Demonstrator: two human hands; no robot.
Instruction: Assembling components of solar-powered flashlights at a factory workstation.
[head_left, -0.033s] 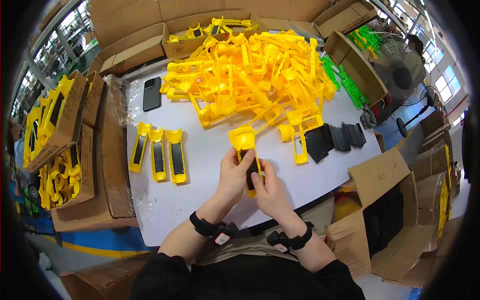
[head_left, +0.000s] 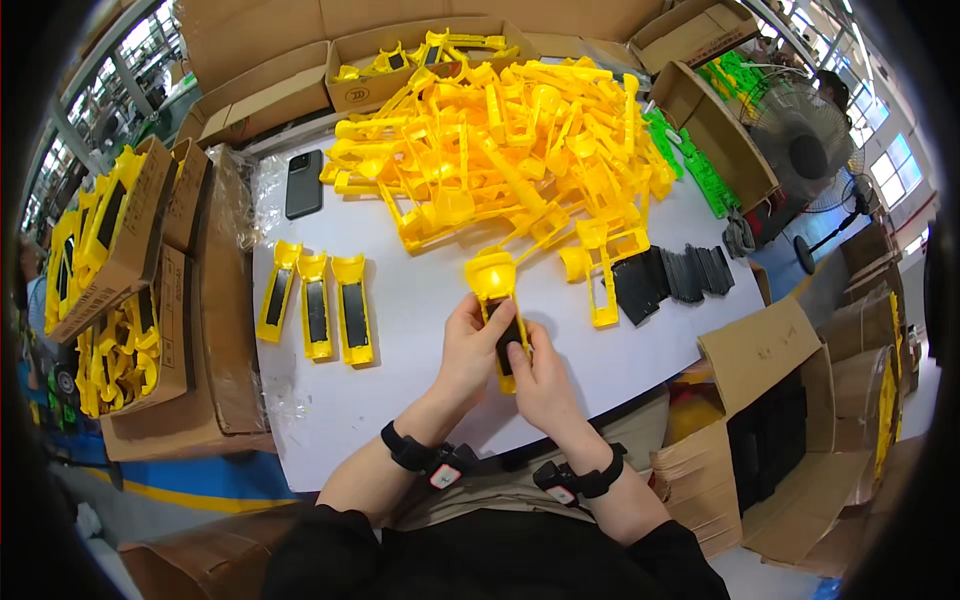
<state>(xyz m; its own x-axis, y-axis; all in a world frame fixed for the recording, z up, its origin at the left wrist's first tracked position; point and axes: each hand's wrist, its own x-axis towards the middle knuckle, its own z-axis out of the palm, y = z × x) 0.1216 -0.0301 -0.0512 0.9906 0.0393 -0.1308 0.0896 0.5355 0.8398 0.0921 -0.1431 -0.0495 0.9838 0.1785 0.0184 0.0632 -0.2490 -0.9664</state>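
Both hands grip one yellow plastic frame [head_left: 490, 276], above the table's near middle. Its rounded, scoop-like end points away from me, and a black strip [head_left: 508, 335] lies in its long slot. My left hand [head_left: 468, 345] is closed round its left side, thumb on the strip. From the right, my right hand [head_left: 545, 385] pinches the nearer part, its thumb pressing on the strip too. To the left, three yellow frames with black strips [head_left: 353, 312] stand in a row. Flat black strips [head_left: 680, 275] lie in stacks at the right, beside a yellow frame with a bare slot [head_left: 603, 290].
A big heap of yellow frames [head_left: 500, 150] covers the table's far side. A black phone [head_left: 304, 185] lies at the far left. Cartons of yellow parts [head_left: 130, 260] stand left; an open carton [head_left: 765, 420] is at the right, a fan [head_left: 805, 150] beyond green parts [head_left: 705, 175].
The held yellow frame has shifted slightly right and tilted a little, showing more of its black strip. Both hands keep their grip.
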